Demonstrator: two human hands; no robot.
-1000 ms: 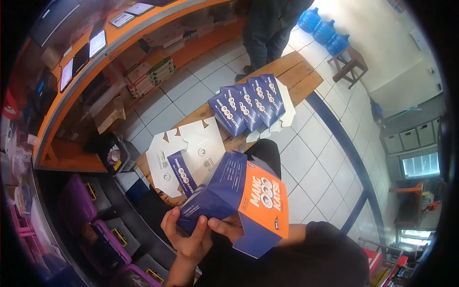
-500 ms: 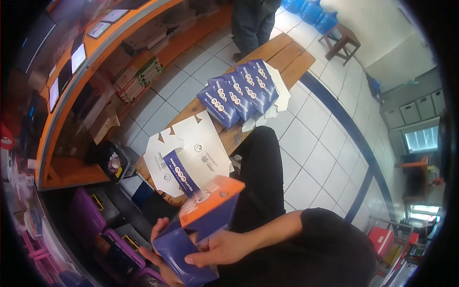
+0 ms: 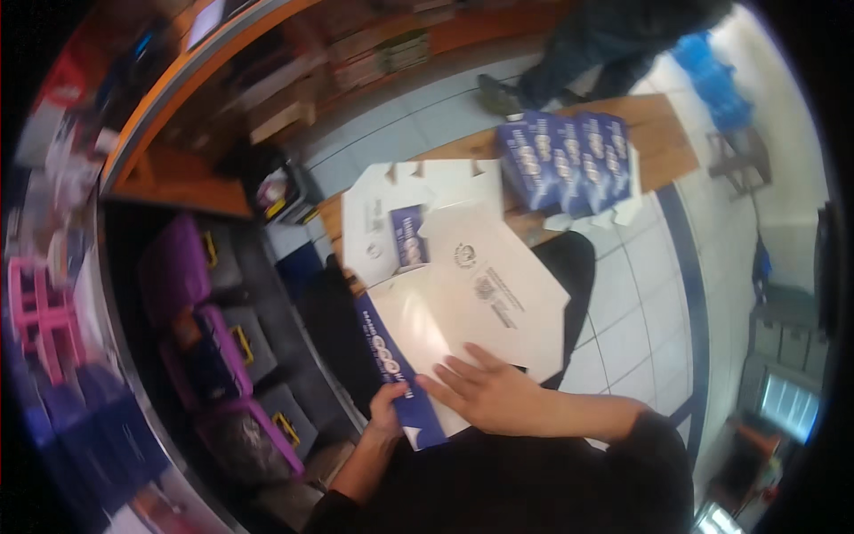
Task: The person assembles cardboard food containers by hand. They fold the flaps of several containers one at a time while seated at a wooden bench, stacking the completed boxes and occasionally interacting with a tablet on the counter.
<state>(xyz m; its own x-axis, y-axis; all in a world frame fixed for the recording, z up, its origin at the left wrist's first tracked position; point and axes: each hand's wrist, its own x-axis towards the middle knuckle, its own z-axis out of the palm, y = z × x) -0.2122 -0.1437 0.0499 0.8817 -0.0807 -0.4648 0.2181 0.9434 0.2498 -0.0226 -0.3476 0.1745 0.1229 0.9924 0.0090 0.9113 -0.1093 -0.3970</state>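
Note:
A flat cardboard box blank (image 3: pixel 498 276) lies over my lap, its white printed face up and a dark blue strip along its left edge. My left hand (image 3: pixel 385 414) grips the lower end of that blue strip, thumb on top. My right hand (image 3: pixel 489 392) rests on the white board with its fingers stretched out and apart. Beyond it, other flat white blanks (image 3: pixel 369 191) lie on the wooden bench, one with a blue printed panel. Farther right on the bench, several folded blue boxes (image 3: pixel 569 165) overlap in a row.
The wooden bench (image 3: pixel 663 133) runs away to the upper right. A person's legs (image 3: pixel 587 53) stand behind it. On my left are purple-edged bins (image 3: pixel 240 338) and a pink plastic rack (image 3: pixel 49 311). A small stool (image 3: pixel 738 160) and blue water bottles (image 3: pixel 712 80) are at far right.
The orange-and-blue carton in my hands now lies flattened with its white face up. My right hand has spread out on it. The view has swung left.

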